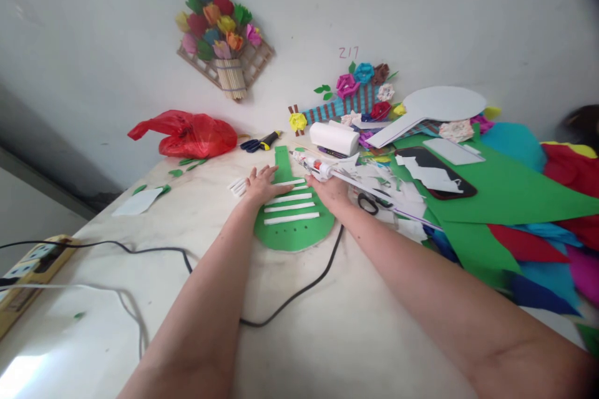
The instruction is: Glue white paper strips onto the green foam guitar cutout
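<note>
Lying near the middle of the desk (pixel 290 361), a green cutout (pixel 294 240) has a rounded body nearest the person and a narrow neck pointing toward the wall. White strips (pixel 290 206) lie across the body one above another, with a row of small dark dots below them.

The left hand (pixel 262 186) is spread palm down at the cutout's left edge, thumb stretched out along the upper strips, gripping nothing that I can see. A few loose white strips (pixel 237 186) sit just beside it. The right hand (pixel 331 192) is at the opposite edge, fingertips bent in by the ends of the upper strips. A white glue gun (pixel 318 166) is right against it, nozzle toward the neck; from where I stand I can't tell whether that hand has hold of the gun, or how far its fingers are closed. A long glue stick (pixel 374 190) trails from the gun's rear.

Just right of that hand, dark-handled scissors (pixel 368 203) rest among white paper scraps. Farther right, a dark phone-like slab (pixel 461 189) lies on green sheets (pixel 515 193), partly covered by jagged white paper.

Beyond the neck are navy-handled scissors (pixel 253 146), with a crumpled red plastic bag (pixel 199 137) to their left. Paper flowers (pixel 227 24) hang on the wall.
</note>
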A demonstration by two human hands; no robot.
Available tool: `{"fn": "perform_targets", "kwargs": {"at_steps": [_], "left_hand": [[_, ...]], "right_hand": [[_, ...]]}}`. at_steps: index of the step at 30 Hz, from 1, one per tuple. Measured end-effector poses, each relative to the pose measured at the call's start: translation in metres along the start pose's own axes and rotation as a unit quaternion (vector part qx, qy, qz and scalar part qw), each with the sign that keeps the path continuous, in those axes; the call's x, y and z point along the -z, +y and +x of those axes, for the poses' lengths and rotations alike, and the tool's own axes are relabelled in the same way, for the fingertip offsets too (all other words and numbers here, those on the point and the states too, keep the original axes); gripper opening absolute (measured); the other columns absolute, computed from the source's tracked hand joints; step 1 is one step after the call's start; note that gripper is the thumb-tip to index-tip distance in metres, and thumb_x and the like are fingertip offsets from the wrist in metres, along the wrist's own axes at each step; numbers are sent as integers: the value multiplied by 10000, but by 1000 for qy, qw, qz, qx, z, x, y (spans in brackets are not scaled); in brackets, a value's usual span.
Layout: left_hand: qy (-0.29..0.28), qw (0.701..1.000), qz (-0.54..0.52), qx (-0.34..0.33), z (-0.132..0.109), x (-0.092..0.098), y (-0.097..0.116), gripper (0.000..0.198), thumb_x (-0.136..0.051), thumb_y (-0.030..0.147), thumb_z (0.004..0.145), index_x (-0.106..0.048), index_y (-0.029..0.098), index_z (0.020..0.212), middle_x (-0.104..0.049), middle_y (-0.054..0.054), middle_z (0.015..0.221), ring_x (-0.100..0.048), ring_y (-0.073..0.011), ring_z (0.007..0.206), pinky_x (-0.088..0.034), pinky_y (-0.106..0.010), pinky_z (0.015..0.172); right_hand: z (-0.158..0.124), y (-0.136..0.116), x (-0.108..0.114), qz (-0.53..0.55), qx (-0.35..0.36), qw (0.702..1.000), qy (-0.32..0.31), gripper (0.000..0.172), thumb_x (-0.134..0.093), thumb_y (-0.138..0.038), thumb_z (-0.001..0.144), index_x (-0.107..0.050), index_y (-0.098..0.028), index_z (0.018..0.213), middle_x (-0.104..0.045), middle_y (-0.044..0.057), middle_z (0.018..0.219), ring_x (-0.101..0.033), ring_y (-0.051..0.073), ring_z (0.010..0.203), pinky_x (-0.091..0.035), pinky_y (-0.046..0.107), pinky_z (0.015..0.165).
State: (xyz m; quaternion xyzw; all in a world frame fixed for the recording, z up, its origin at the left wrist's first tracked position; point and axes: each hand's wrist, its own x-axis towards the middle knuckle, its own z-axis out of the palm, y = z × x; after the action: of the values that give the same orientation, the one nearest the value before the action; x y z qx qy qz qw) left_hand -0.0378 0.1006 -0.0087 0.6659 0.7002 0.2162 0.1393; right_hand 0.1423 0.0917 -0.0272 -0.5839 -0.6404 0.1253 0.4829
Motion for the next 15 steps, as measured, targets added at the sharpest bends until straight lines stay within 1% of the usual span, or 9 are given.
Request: {"fn": "perform_targets", "kwargs": {"at_steps": [4, 7, 11, 15], "left_hand": [[1, 1000, -17, 3, 0, 0, 0, 825, -671, 622, 508, -462, 333, 1252, -330, -36, 1438, -82, -387, 1351, -74, -569, 1052], [3, 1000, -24, 4, 1, 0, -1, 861, -669, 634, 490, -454, 327, 1265, -310, -36, 1449, -44, -377, 1357, -56, -554, 1060], [-8, 1000, -5, 3, 2, 0, -1, 896, -648, 640, 513, -427, 279, 1303, -269, -56, 1466, -11, -363, 1361, -47, -531, 1070], [1, 1000, -11, 0, 1, 1, 1, 851, -646, 632, 528, -453, 291, 1283, -288, -52, 1458, -5, -349, 1365, -19, -528, 1072]], "right_hand": [[0, 0, 0, 7, -5, 1000, 0, 209, -611, -396, 694, -663, -207, 768, -699, 43, 863, -609, 223, 951, -428, 353, 874], [0, 1, -1, 4, -5, 1000, 2, 212, -613, -401, 689, -663, -209, 765, -698, 41, 867, -608, 222, 950, -430, 351, 872], [0, 0, -1, 5, -1, 1000, 1, 217, -607, -404, 696, -663, -208, 770, -697, 41, 874, -609, 218, 944, -427, 352, 875], [0, 0, -1, -6, -8, 1000, -1, 229, -607, -396, 698, -666, -204, 807, -696, 46, 867, -610, 222, 937, -435, 355, 858]]}}
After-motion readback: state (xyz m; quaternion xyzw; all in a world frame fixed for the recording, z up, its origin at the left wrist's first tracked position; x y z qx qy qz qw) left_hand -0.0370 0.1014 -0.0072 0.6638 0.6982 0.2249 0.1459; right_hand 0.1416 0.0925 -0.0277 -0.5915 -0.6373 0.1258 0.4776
